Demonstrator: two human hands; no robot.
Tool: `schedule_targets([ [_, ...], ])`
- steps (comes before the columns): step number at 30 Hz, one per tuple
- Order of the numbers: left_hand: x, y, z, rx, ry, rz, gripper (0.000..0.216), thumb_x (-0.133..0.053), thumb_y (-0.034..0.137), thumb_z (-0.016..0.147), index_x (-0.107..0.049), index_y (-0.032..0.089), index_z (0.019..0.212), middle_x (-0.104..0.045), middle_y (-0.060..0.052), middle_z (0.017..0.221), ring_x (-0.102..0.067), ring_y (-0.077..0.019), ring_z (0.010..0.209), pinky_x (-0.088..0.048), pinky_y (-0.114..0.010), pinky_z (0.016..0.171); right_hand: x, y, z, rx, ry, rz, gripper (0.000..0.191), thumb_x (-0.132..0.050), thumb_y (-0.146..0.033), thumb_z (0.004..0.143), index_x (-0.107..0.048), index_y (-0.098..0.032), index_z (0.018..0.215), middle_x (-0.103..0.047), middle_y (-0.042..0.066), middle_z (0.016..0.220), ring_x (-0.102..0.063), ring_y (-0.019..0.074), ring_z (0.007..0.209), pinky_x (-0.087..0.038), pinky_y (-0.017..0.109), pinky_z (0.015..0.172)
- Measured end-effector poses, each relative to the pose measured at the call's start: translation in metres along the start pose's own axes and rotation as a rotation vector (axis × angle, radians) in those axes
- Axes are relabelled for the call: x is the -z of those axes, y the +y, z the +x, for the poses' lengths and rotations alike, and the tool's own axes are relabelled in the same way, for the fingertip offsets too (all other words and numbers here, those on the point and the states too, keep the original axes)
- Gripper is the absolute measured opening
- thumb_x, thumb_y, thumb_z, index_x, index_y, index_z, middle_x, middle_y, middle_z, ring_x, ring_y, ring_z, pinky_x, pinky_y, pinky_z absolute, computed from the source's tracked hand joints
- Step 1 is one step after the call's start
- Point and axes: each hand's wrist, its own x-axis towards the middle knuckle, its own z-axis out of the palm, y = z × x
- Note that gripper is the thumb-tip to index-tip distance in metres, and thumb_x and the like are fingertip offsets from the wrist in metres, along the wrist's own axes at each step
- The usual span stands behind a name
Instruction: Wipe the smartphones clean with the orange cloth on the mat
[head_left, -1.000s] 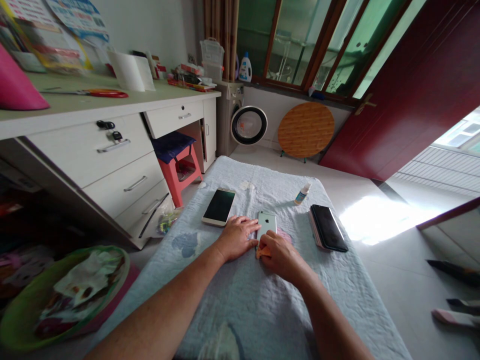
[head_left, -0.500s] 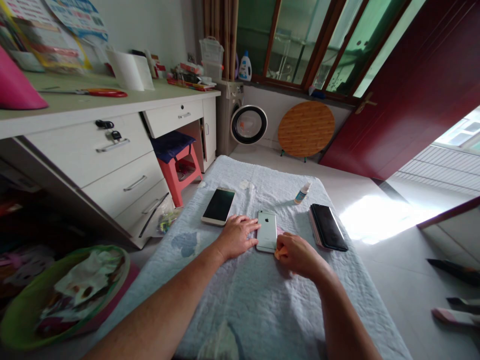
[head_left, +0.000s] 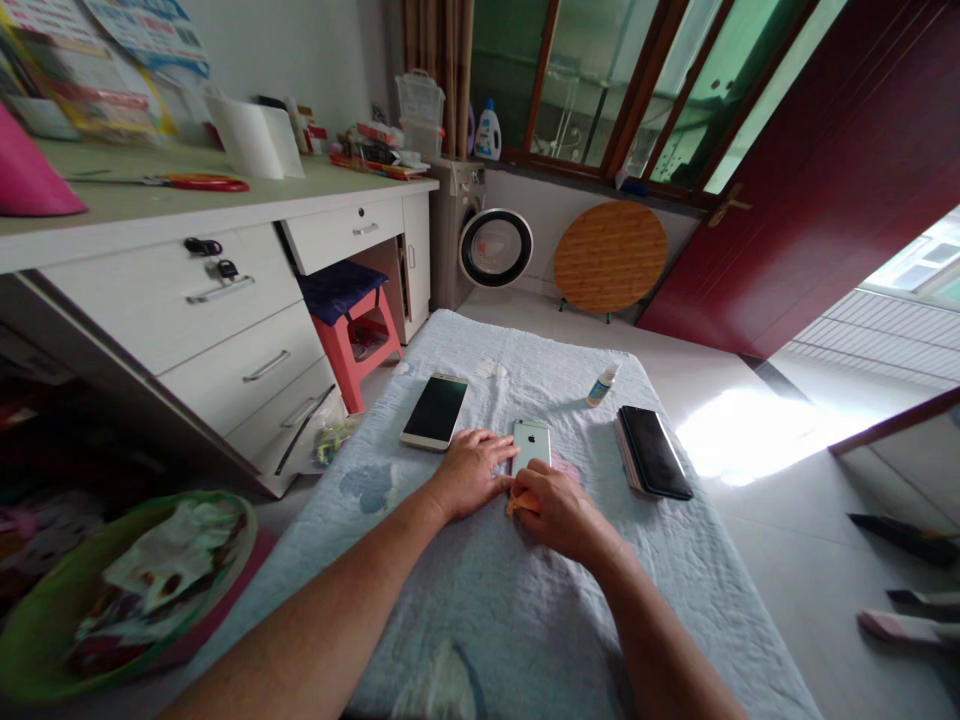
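Observation:
A silver phone (head_left: pixel 531 442) lies face down on the pale blue quilted cloth (head_left: pixel 480 590). My left hand (head_left: pixel 471 472) rests flat beside its left edge, fingers stretched out and touching it. My right hand (head_left: pixel 556 508) covers the phone's lower half, fingers curled on a small orange cloth (head_left: pixel 519 501) pressed against the phone. A bit of pink cloth (head_left: pixel 568 466) shows to the right of the phone.
A gold phone (head_left: pixel 435 410) lies screen up at the left, a dark phone (head_left: pixel 654 452) at the right, a small spray bottle (head_left: pixel 602 386) behind. A desk with drawers (head_left: pixel 225 330), a red stool (head_left: pixel 352 335) and a green basin (head_left: pixel 112 590) stand to the left.
My right hand slid off the phone to the right, then came back left over its lower half with the orange cloth. The left hand stayed put.

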Motion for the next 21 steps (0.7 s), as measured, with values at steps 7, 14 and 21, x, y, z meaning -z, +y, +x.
schedule_targets([
  [7, 0.0, -0.001, 0.0, 0.011, 0.0, 0.003, 0.044, -0.059, 0.042, 0.087, -0.055, 0.03, 0.129, -0.052, 0.001, 0.139, -0.046, -0.0255, 0.123, -0.028, -0.043, 0.105, 0.006, 0.001, -0.002, -0.096, -0.026, -0.084, 0.007, -0.054, -0.016, 0.075, -0.059, -0.018, 0.079, -0.058, 0.002, 0.082, -0.051, 0.0128, 0.075, -0.029, 0.023, 0.064],
  [14, -0.002, -0.002, 0.001, 0.002, 0.021, -0.002, 0.046, -0.064, 0.039, 0.083, -0.057, 0.03, 0.127, -0.054, 0.001, 0.138, -0.047, -0.0254, 0.122, -0.029, -0.044, 0.105, 0.022, 0.019, -0.012, -0.188, -0.096, -0.08, 0.009, -0.051, -0.012, 0.069, -0.058, -0.018, 0.069, -0.06, 0.002, 0.075, -0.05, 0.011, 0.065, -0.028, 0.023, 0.058],
  [21, -0.007, -0.005, 0.001, -0.008, 0.041, 0.004, 0.044, -0.064, 0.04, 0.083, -0.057, 0.032, 0.126, -0.055, 0.002, 0.137, -0.048, -0.0246, 0.121, -0.03, -0.042, 0.105, 0.029, 0.029, -0.017, -0.211, -0.124, -0.043, 0.011, -0.05, -0.01, 0.066, -0.057, -0.018, 0.062, -0.058, -0.001, 0.062, -0.044, 0.0091, 0.054, -0.025, 0.023, 0.052],
])
